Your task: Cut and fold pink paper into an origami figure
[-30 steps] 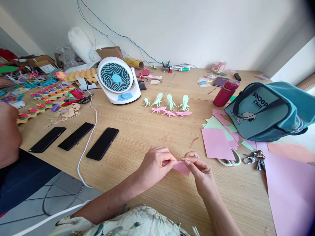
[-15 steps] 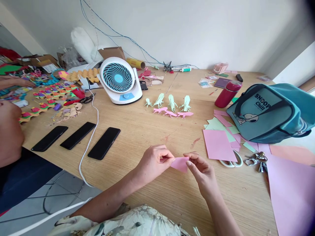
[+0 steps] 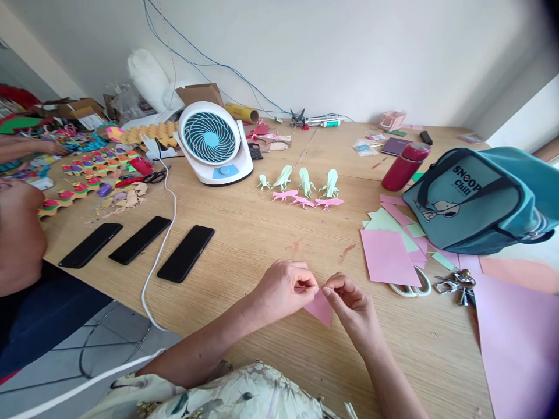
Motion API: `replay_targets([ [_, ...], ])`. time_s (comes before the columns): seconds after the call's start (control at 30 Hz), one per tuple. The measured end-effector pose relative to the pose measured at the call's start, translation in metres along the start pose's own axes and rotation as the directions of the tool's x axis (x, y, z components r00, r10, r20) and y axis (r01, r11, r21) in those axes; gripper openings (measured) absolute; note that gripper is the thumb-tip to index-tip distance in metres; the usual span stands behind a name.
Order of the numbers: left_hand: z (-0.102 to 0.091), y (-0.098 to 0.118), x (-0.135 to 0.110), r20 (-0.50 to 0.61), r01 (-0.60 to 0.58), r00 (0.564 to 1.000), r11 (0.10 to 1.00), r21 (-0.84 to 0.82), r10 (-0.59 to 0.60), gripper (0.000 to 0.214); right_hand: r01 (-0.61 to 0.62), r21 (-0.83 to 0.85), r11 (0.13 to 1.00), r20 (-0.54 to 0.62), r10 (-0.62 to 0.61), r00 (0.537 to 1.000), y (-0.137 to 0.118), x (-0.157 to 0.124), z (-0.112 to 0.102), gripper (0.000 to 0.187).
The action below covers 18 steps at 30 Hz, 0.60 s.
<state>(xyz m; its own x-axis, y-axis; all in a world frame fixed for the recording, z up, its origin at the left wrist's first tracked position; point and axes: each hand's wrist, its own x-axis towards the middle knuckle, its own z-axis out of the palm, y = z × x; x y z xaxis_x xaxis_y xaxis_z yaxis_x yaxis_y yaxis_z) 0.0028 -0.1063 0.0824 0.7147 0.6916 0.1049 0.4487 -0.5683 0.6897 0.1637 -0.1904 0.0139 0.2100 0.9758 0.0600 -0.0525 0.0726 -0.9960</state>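
A small folded pink paper piece (image 3: 320, 307) hangs point-down just above the wooden table (image 3: 262, 233), near its front edge. My left hand (image 3: 283, 288) pinches its top left corner with thumb and forefinger. My right hand (image 3: 351, 305) pinches the top right corner in the same way. Both hands are closed on the paper, fingertips almost touching each other. To the right lies a pile of pink and pale green paper squares (image 3: 388, 250). Behind, a row of finished green and pink folded paper figures (image 3: 303, 189) stands mid-table.
Three black phones (image 3: 140, 245) lie at left, crossed by a white cable (image 3: 159, 244). A white and blue desk fan (image 3: 212, 142), a red bottle (image 3: 405, 166), a teal bag (image 3: 480, 198), scissors (image 3: 410, 285) and keys (image 3: 456, 284) stand around. Another person's arm (image 3: 17, 233) is at far left beside colourful crafts.
The pink paper has turned from lying flat between my fingers to hanging point-down. My fingertips have come closer together at its top edge.
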Motion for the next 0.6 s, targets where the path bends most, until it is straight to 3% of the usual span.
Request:
replay_targets([
  [0.27,-0.018,-0.015,0.001,-0.041,0.072,0.996,0.981,-0.182,-0.08,0.016,-0.027,0.12,0.992,-0.154,0.046,0.987,0.0,0.003,-0.006,0.017],
  [0.43,-0.021,-0.021,0.006,-0.117,0.085,0.986,0.955,-0.283,-0.122,0.015,-0.04,0.116,0.992,-0.173,0.06,0.983,0.002,0.002,-0.007,0.016],
  [0.6,-0.022,-0.025,0.011,-0.119,0.137,0.97,0.877,-0.46,-0.214,0.014,-0.051,0.064,0.997,-0.15,0.06,0.987,0.002,0.002,-0.007,0.018],
])
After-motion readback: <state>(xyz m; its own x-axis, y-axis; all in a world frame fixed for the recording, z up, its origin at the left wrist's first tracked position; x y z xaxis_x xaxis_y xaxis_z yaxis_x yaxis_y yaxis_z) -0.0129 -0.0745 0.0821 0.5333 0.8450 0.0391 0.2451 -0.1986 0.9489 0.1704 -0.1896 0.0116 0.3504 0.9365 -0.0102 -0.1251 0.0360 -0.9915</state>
